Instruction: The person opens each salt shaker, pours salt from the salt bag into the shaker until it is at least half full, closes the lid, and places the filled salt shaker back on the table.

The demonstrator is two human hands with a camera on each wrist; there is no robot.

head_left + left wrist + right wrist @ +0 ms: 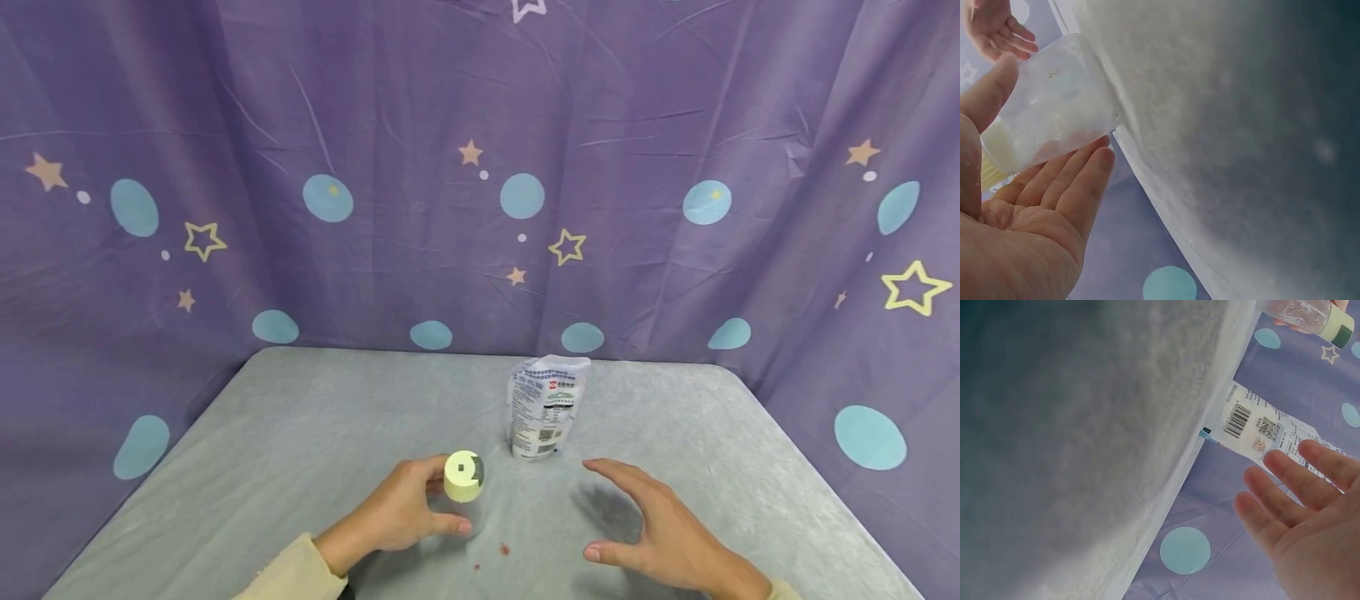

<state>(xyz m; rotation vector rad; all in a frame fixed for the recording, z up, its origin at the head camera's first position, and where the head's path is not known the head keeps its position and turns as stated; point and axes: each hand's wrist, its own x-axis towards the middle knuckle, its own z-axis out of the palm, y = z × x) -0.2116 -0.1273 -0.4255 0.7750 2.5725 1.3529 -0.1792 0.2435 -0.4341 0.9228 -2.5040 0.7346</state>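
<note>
A clear bottle with a pale yellow cap (463, 477) stands upright on the table, powdery white residue showing in its body (1300, 312). My left hand (408, 506) holds it from the left, thumb on the near side and fingers on the far side. In the left wrist view, those long fingers (1085, 187) lie along the clear body (1063, 94). To the right, my right hand (660, 529) is spread in a wide C shape with nothing in it. Its fingers overlap a white printed pouch (1254, 425) in the right wrist view.
Behind the bottle, the pouch (547, 408) stands on the grey-covered table (360, 400). Small reddish bits (504, 549) lie near the front, between the hands. A purple curtain (420, 125) with stars and blue ovals closes off the back and sides.
</note>
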